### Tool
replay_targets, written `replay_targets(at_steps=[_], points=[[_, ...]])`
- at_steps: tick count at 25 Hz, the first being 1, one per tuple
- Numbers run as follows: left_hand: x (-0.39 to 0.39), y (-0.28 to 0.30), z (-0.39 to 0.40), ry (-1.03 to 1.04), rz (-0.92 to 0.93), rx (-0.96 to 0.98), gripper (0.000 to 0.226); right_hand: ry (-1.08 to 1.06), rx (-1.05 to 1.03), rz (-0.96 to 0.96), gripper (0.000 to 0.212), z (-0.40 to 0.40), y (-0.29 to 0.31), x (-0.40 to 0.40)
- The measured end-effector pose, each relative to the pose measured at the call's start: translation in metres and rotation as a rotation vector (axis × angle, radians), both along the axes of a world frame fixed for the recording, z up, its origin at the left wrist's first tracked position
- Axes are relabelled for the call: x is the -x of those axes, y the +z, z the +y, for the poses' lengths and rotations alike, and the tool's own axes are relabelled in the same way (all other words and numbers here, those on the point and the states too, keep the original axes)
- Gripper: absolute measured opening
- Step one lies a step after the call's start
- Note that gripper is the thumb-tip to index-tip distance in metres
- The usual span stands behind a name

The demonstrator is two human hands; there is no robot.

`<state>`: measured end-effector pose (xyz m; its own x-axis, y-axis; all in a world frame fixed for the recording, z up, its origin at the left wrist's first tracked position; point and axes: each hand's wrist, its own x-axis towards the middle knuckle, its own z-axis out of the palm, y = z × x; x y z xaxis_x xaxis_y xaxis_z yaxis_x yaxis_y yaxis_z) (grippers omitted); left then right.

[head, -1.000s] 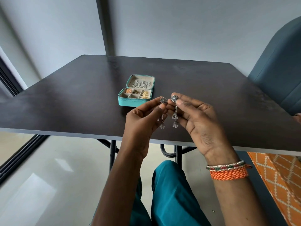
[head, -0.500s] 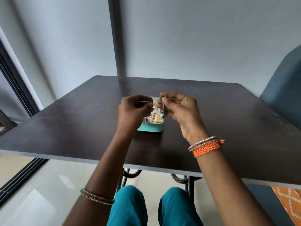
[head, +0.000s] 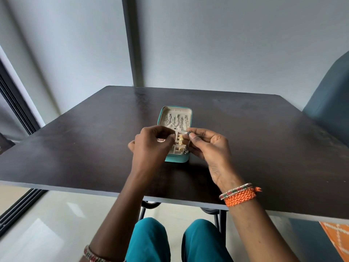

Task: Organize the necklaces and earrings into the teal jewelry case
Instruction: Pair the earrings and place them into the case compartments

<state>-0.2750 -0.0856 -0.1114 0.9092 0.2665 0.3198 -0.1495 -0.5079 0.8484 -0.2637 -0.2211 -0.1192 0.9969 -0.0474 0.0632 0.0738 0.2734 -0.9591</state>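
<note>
The right hand (head: 211, 148) pinches a dangly earring (head: 188, 140) over the open teal case (head: 176, 159) on the table (head: 75, 144). The left hand (head: 153, 146) is curled; what it holds stays hidden. Best to lower the earring slowly into a free slot.

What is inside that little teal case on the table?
The teal jewelry case lies open. Silver chains hang in its lid; gold earrings sit in the right-hand compartments. The left hand covers the left compartments, so their contents cannot be seen.
</note>
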Motion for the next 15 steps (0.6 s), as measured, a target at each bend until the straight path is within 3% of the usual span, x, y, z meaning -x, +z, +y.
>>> replay_targets(at_steps=[6,10,15], points=[[0.007,0.001,-0.003,0.069,0.104,-0.006,0.007,0.028,-0.006,-0.004,0.014,-0.001,-0.003,0.001],[-0.008,-0.009,0.002,0.096,0.133,-0.069,0.023,0.035,-0.010,0.001,0.014,-0.003,-0.004,-0.002],[-0.008,-0.007,0.002,0.214,0.071,-0.137,0.008,0.050,-0.011,-0.004,0.015,-0.003,-0.003,0.001]])
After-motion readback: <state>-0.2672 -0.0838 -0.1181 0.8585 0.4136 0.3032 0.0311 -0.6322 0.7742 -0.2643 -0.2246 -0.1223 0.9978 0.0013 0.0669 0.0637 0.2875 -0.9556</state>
